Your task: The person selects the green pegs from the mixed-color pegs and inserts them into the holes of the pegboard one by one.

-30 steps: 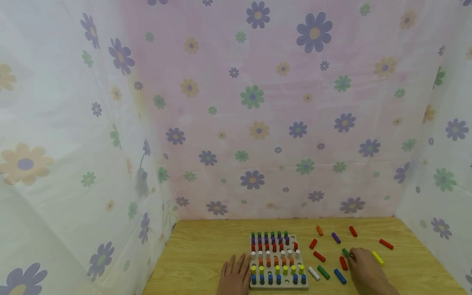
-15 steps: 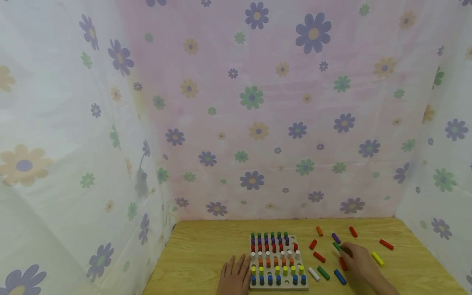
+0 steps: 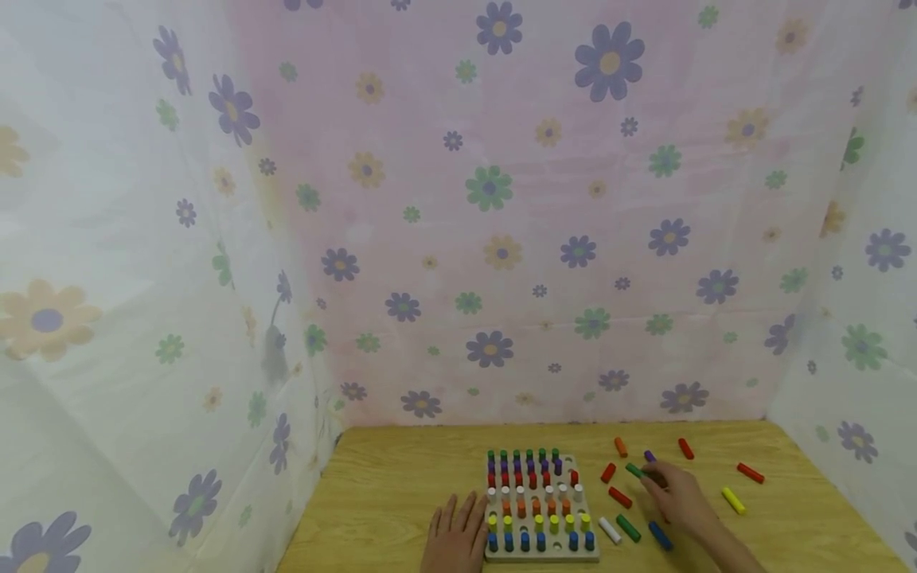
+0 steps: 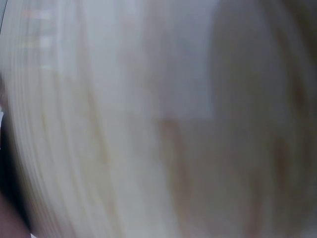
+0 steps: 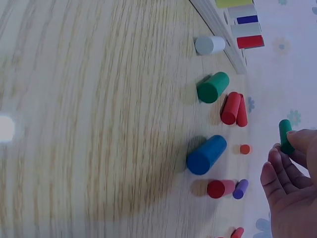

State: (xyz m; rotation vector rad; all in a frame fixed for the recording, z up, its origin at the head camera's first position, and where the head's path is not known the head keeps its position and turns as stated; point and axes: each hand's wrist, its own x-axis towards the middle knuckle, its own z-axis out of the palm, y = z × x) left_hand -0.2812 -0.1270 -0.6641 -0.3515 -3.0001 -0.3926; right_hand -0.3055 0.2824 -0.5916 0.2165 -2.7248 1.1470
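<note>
Between thumb and fingers, my right hand (image 3: 677, 495) pinches a green peg (image 5: 285, 135) above the table, right of the pegboard. My left hand (image 3: 455, 535) lies flat on the table with its fingers spread, against the left edge of the pegboard (image 3: 542, 555). Upright pegs fill most of the board's rows: green, purple, red, white, orange, yellow and blue. A few holes show bare, one of them at the right end of the green row. The left wrist view is blurred and shows mostly wood grain.
Loose pegs lie right of the board: a white peg (image 3: 610, 531), a second green peg (image 3: 628, 528), a blue peg (image 3: 661, 536), a yellow peg (image 3: 734, 500), an orange peg (image 3: 621, 447) and several red ones. A purple peg (image 5: 240, 189) lies partly behind my right hand in the head view. Flowered cloth surrounds the table.
My right hand has lifted the green peg and carried it left toward the board. It now covers the red peg that lay beside it. My left hand stays put.
</note>
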